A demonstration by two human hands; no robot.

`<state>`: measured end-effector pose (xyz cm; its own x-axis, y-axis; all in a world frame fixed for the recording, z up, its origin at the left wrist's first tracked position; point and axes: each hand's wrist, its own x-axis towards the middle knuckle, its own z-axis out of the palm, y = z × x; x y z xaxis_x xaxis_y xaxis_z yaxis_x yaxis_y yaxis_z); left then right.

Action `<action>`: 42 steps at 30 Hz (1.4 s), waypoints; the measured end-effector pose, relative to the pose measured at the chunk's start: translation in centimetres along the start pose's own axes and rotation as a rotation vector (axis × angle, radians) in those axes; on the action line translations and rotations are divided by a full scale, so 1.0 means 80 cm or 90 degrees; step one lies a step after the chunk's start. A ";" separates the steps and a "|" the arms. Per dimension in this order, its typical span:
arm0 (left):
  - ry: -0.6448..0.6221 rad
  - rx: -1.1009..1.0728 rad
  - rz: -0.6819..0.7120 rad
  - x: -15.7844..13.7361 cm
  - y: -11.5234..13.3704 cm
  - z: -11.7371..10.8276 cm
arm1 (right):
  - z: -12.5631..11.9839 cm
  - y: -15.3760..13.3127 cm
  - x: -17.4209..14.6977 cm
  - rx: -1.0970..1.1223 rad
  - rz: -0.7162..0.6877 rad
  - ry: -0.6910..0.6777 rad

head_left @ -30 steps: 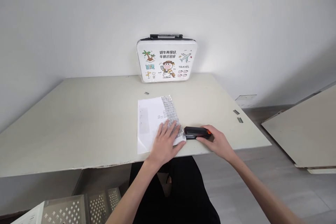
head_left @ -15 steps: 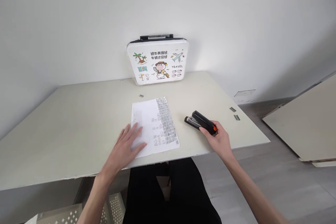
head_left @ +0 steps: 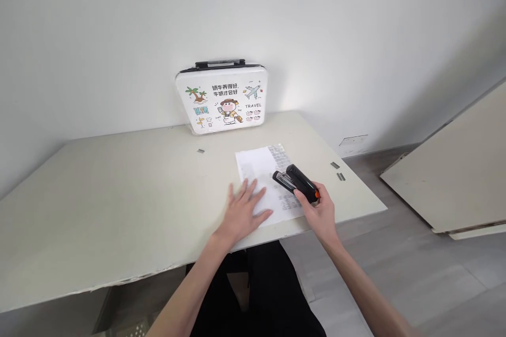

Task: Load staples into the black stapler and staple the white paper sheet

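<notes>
My left hand [head_left: 242, 212] lies flat, fingers spread, on the left side of a printed sheet of paper [head_left: 255, 160]. In my right hand [head_left: 321, 213] is a black stapler [head_left: 301, 183] with an orange part at its rear. Its two arms are apart, and a metal strip shows in the lower one. The stapler is over the right part of the sheet, hiding some of the print; whether it touches the paper I cannot tell.
A white cartoon case [head_left: 222, 100] stands against the wall on the pale table [head_left: 118, 195]. One small staple strip [head_left: 201, 151] lies before it. Two more strips [head_left: 335, 165] lie near the table's right edge. A pale panel [head_left: 446, 168] stands beyond, at right.
My left hand has slid the sheet rightward across the table, so its right part now lies under the stapler. The view has turned slightly to the right.
</notes>
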<state>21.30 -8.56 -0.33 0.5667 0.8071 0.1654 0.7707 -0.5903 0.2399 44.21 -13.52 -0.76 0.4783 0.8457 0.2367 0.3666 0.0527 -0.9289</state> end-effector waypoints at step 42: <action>0.331 -0.552 -0.394 -0.132 -0.082 -0.074 | 0.152 -0.051 -0.042 -0.022 -0.186 -0.349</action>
<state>8.49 -13.17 1.98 -0.1742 0.9781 0.1142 0.3041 -0.0569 0.9509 31.40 -10.13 -1.19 -0.1208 0.9493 0.2901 0.4511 0.3128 -0.8358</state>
